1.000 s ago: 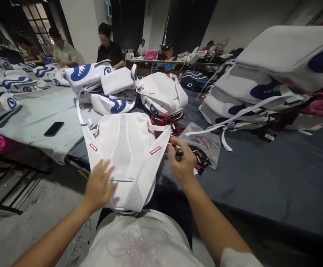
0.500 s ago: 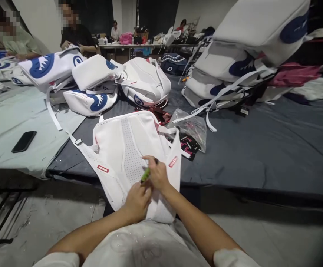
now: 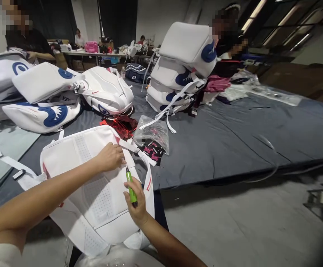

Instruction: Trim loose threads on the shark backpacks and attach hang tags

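Note:
A white backpack [image 3: 66, 152] lies back side up at the table's front edge, its perforated panel and shoulder straps facing me. My left hand [image 3: 111, 157] rests on its upper right part, fingers curled and closed near the webbing strap; what they pinch, if anything, is hidden. Just below, my right hand [image 3: 137, 200] grips a green pen-shaped tool [image 3: 132, 187] with dark ends. The tool's narrow tip points up toward my left fingertips, close to the bag's right side. One shoulder strap [image 3: 149, 178] with a red label hangs along that side.
A stack of white backpacks [image 3: 178, 44] stands behind, straps dangling. More bags [image 3: 108, 89] lie at the back left. Beside my bag are red foil packaging [image 3: 119, 126] and a clear plastic bag [image 3: 152, 129] with dark-and-pink tags. People work behind the grey-covered table [image 3: 206, 148].
My left hand has moved from the bag's lower part up to its upper right side. The right hand keeps the green tool, now tip up. The view has swung right.

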`<act>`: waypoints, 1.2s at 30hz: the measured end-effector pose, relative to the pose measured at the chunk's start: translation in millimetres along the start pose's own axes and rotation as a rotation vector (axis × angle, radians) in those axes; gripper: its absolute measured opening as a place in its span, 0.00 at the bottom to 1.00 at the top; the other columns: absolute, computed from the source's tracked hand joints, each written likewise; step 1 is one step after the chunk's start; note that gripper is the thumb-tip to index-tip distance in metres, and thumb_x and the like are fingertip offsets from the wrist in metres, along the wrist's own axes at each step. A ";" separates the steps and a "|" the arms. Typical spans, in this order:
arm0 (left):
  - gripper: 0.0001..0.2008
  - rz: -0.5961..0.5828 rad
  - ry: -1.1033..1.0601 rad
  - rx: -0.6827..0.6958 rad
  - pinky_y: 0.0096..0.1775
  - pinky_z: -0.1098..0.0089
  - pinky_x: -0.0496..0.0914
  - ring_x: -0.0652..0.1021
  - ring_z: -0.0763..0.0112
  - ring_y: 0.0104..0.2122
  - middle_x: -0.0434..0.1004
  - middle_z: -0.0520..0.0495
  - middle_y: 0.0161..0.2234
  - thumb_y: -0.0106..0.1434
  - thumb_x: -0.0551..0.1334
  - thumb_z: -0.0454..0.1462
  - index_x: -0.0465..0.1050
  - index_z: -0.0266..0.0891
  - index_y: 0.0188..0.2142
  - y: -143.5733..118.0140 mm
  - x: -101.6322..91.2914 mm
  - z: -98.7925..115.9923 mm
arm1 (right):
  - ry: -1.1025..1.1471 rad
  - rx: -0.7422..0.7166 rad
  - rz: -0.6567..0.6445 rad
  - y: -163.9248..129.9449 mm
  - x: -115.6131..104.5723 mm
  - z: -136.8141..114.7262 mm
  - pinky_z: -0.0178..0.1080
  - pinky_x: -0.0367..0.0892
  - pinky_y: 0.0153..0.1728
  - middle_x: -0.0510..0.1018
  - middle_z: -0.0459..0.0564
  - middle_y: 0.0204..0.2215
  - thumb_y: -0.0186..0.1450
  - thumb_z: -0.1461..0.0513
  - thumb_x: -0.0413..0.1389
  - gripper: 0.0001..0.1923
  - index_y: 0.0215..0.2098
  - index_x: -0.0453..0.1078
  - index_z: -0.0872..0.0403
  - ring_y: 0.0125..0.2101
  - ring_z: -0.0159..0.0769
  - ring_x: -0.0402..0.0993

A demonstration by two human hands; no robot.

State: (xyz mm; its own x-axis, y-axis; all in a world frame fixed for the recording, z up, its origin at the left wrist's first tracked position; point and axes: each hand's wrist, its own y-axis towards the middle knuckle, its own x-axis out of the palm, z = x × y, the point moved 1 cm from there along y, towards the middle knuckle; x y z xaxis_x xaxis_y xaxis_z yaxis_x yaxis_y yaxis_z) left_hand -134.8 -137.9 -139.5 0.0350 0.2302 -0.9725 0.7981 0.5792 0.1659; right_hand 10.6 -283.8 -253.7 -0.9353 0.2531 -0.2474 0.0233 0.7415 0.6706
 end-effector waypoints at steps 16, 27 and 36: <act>0.24 0.058 0.011 -0.010 0.56 0.53 0.59 0.69 0.60 0.44 0.76 0.45 0.37 0.71 0.50 0.52 0.75 0.39 0.33 -41.8 -14.5 -42.4 | -0.117 -0.142 -0.040 2.0 -15.0 8.8 0.49 0.75 0.43 0.76 0.52 0.41 0.66 0.69 0.56 0.19 0.54 0.63 0.48 0.41 0.41 0.77; 0.23 0.235 -0.084 -0.006 0.52 0.54 0.63 0.72 0.63 0.38 0.75 0.46 0.34 0.65 0.58 0.55 0.74 0.39 0.29 -50.6 -5.4 -54.7 | -0.218 -0.185 -0.061 9.7 -15.9 10.9 0.57 0.71 0.52 0.81 0.53 0.43 0.68 0.68 0.53 0.27 0.64 0.59 0.48 0.44 0.43 0.79; 0.19 0.450 0.173 0.124 0.31 0.64 0.58 0.67 0.69 0.23 0.68 0.51 0.19 0.67 0.60 0.42 0.66 0.40 0.20 -52.8 -51.4 -27.0 | -0.096 -0.220 0.044 51.6 -5.5 -21.8 0.53 0.71 0.54 0.80 0.47 0.36 0.70 0.61 0.54 0.17 0.56 0.63 0.48 0.36 0.38 0.79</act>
State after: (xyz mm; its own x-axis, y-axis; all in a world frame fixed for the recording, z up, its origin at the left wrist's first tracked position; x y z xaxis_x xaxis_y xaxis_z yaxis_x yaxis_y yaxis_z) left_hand -195.0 -159.2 -93.9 0.3007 0.5688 -0.7655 0.7928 0.2971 0.5322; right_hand 9.2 -260.5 -202.5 -0.8969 0.3480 -0.2730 -0.0242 0.5778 0.8158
